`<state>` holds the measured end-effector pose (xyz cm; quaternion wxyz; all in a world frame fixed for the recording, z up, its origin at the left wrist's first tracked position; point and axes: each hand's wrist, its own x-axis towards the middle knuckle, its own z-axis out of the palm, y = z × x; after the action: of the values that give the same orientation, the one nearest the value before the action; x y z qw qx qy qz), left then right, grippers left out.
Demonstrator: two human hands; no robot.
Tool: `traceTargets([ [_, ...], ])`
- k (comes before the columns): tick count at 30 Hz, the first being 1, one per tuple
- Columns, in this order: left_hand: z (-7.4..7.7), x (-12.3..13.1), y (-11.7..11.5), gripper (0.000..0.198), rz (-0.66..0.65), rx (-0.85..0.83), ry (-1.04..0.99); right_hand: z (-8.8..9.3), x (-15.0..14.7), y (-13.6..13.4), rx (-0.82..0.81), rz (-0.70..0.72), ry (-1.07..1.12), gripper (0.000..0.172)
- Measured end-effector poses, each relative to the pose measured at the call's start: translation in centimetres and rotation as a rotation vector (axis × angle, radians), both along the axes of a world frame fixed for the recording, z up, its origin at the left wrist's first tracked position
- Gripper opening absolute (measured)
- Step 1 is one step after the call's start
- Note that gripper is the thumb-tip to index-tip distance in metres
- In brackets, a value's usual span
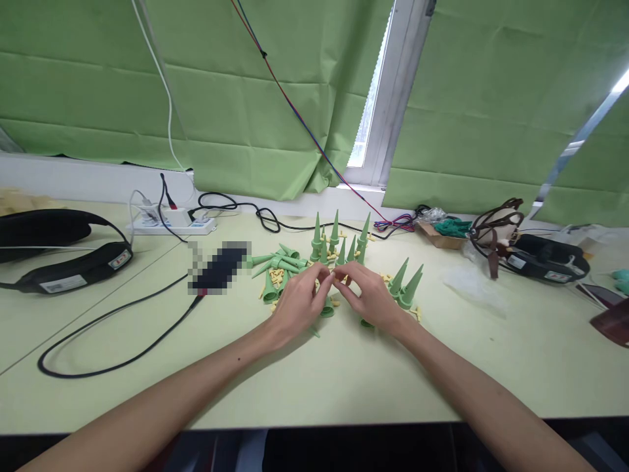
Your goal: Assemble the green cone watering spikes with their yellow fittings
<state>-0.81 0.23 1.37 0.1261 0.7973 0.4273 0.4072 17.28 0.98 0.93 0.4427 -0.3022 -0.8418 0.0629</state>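
Note:
My left hand point(302, 296) and my right hand point(372, 296) meet over the table, fingertips pinched close together. Whatever small piece sits between the fingertips is hidden or too small to name. Around them are green pointed plastic spikes. Behind my hands, several stand with tips up, such as one spike point(317, 239); beside my right hand is an upright pair, including the spike point(410, 288). A pile of spikes point(282, 262) lies left of my left hand. Small yellow plastic pieces point(278, 276) are scattered among the spikes. My hands partly cover the spikes beneath them.
A pixelated dark device point(221, 267) with a black cable point(88, 373) lies to the left. Farther back are a power strip point(171, 226) and black headgear point(78, 265). To the right lie a plastic bag point(474, 288), a cardboard box point(439, 237) and more black headgear point(545, 257).

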Motion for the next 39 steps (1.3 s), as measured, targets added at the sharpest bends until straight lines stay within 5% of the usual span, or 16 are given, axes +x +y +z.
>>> traceTargets([
  [10,0.38,0.00,0.06,0.029,-0.009,-0.012,-0.023,0.11,-0.23,-0.23,0.016,-0.011,0.047,0.013],
  [26,0.52,0.17,0.06,0.034,-0.064,-0.257,-0.257,0.02,-0.28,-0.03,-0.012,-0.038,0.063,0.012],
  [39,0.55,0.19,0.13,0.035,-0.066,-0.258,-0.273,-0.03,-0.30,0.02,0.011,-0.054,0.089,0.014],
])
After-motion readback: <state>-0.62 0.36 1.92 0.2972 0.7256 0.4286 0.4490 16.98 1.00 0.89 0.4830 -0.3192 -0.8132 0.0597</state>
